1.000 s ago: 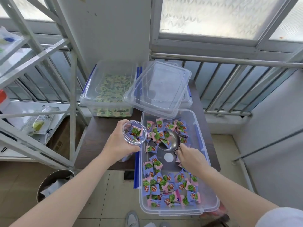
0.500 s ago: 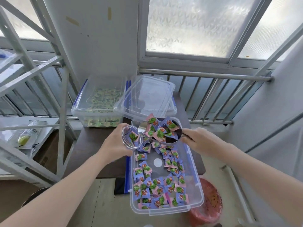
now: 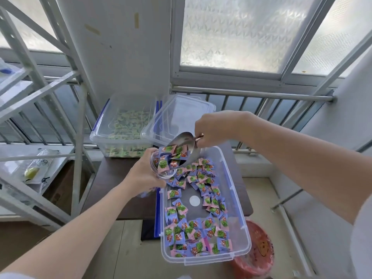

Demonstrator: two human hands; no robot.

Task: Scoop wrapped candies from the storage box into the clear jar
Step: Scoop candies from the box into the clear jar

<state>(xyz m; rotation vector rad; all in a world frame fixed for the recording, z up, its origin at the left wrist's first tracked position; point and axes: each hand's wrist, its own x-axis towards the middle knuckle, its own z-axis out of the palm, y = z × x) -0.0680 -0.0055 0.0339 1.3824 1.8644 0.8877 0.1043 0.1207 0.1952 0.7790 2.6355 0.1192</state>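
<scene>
My left hand (image 3: 144,176) grips a clear jar (image 3: 163,168) tilted toward the storage box, its mouth holding several wrapped candies. My right hand (image 3: 216,127) holds a metal scoop (image 3: 184,147) by its handle, tipped steeply down so that purple-and-pink wrapped candies (image 3: 171,152) slide from it into the jar's mouth. Below both, the clear storage box (image 3: 237,200) lies on a dark table and holds many more candies (image 3: 196,228) spread across its bottom.
A second clear box of green candies (image 3: 122,127) sits at the table's back, with a clear lid (image 3: 181,115) leaning on it. A grey metal rack (image 3: 46,109) stands at the left. A red bin (image 3: 259,252) is on the floor below the box. A railing (image 3: 261,95) runs behind.
My right hand has lifted the loaded scoop up out of the box and tipped it over the jar. Candies now pour into the jar, which my left hand holds at the box's edge.
</scene>
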